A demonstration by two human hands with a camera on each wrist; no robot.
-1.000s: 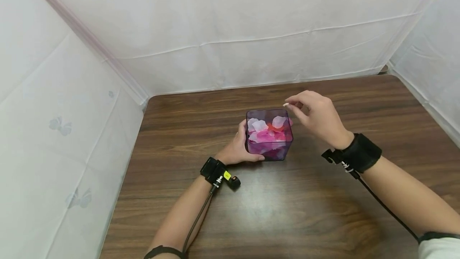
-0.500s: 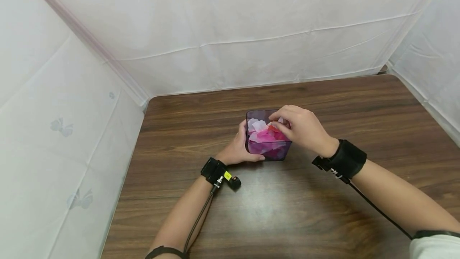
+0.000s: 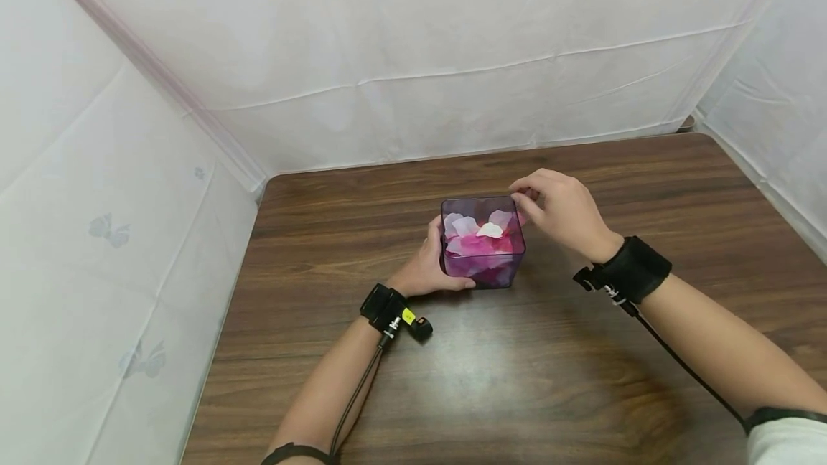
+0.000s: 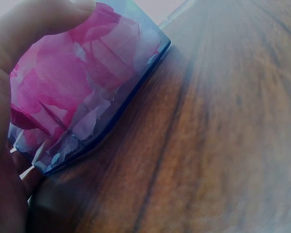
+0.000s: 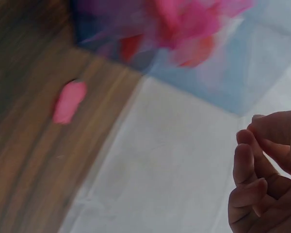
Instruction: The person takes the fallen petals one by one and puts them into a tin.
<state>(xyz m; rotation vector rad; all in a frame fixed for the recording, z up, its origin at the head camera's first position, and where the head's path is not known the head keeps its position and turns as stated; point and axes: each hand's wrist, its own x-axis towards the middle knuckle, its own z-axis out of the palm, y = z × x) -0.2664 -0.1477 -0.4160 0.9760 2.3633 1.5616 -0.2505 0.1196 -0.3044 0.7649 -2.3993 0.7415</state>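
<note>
My left hand [image 3: 429,264] grips a translucent purple square box [image 3: 481,270] from its left side, the thumb along the front wall. Fabric-like petals [image 3: 474,244] in pink, red and pale lilac fill the box, and a white petal [image 3: 489,230] lies on top. Through the wall, pink petals [image 4: 53,87] show up close in the left wrist view. Beside the box's back right corner is my right hand [image 3: 565,210], fingers loosely bent. Its thumb and forefinger tips come together in the right wrist view, with nothing visible between them. A pink petal [image 5: 69,103] lies on the table near the box.
The brown wood-grain table [image 3: 362,214] carries the box. White sheeting [image 3: 400,41] hangs behind it and at both sides. Black wrist cameras with cables are strapped to both wrists.
My right hand reached over the box with a small white petal, left it on top of the others, and drew back to the right. The left hand stayed in place.
</note>
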